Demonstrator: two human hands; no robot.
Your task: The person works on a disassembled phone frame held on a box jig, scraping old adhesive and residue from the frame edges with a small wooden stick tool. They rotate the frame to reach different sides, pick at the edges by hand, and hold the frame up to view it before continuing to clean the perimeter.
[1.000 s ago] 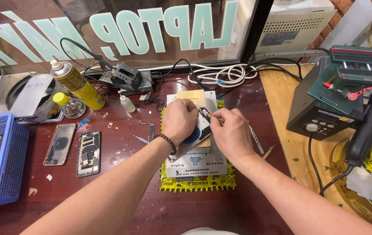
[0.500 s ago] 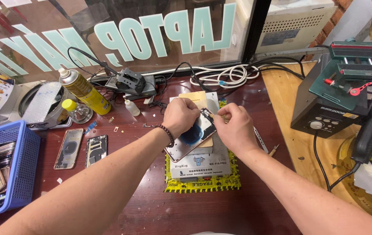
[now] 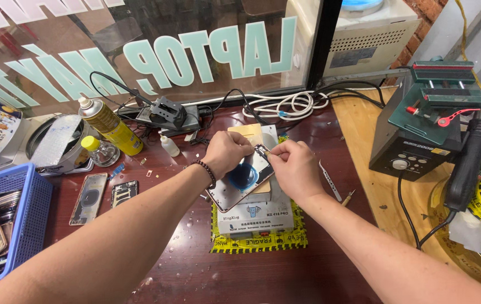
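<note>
A dark red-brown wooden table (image 3: pixel 156 264) fills the lower frame, with a blue plastic basket (image 3: pixel 23 208) at the left edge and a dark green-and-black soldering station (image 3: pixel 420 135) at the right. Near centre, a grey box-shaped heating pad (image 3: pixel 257 217) is set on a yellow mat (image 3: pixel 251 243). On it a slim white-framed phone panel with a blue suction cup (image 3: pixel 239 188) is tilted, its long axis running from lower left to upper right. The left hand (image 3: pixel 226 153) is curled over the panel's upper edge, fingers pressed together on it. The right hand (image 3: pixel 292 168) is closed in a pinch on a small thin tool, too small to identify, at the panel's upper right corner. Both hands are touching the panel; the right is at the corner, the left just beside it. A yellow spray can (image 3: pixel 111 126) stands at upper left, and metal tweezers (image 3: pixel 330 183) lie right of the right hand.
</note>
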